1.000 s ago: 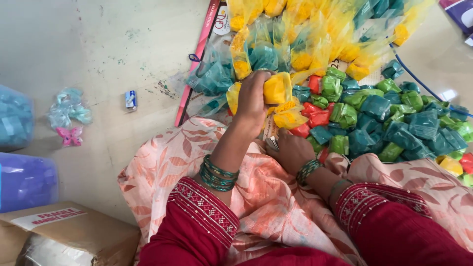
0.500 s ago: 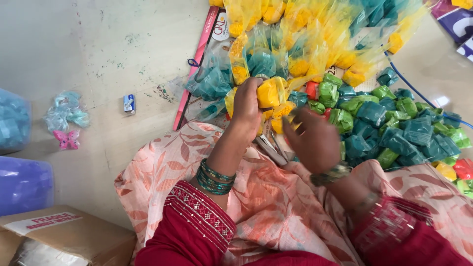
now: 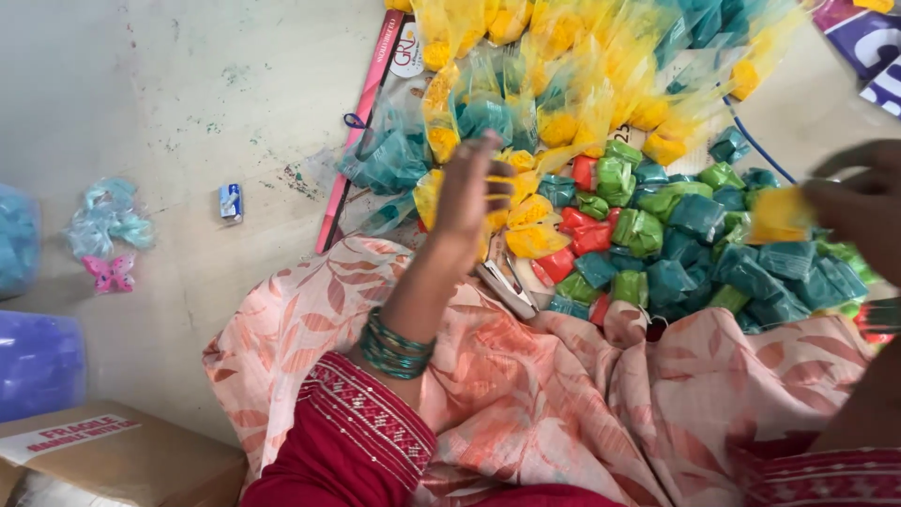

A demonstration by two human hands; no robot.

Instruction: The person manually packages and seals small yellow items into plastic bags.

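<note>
The left hand (image 3: 472, 191) is raised over the near edge of a heap of small wrapped packets (image 3: 657, 235), back of the hand toward the camera, fingers slightly spread and blurred; whether it holds anything cannot be told. It sits directly above a cluster of yellow packets (image 3: 530, 235). The right hand (image 3: 859, 202) is at the right edge of the view, fingers pinched together on one yellow packet (image 3: 779, 216), held above the teal and green packets on the right side of the heap. Farther away lie clear bags (image 3: 563, 56) filled with yellow and teal packets. A stapler (image 3: 507, 286) rests on the peach floral cloth (image 3: 563, 394) covering the lap, just near of the heap. Green bangles (image 3: 392, 345) circle the left wrist. On the floor to the left lie a pink butterfly clip (image 3: 110, 272), a small blue item (image 3: 230, 201) and, near left, a cardboard box (image 3: 113, 460).
</note>
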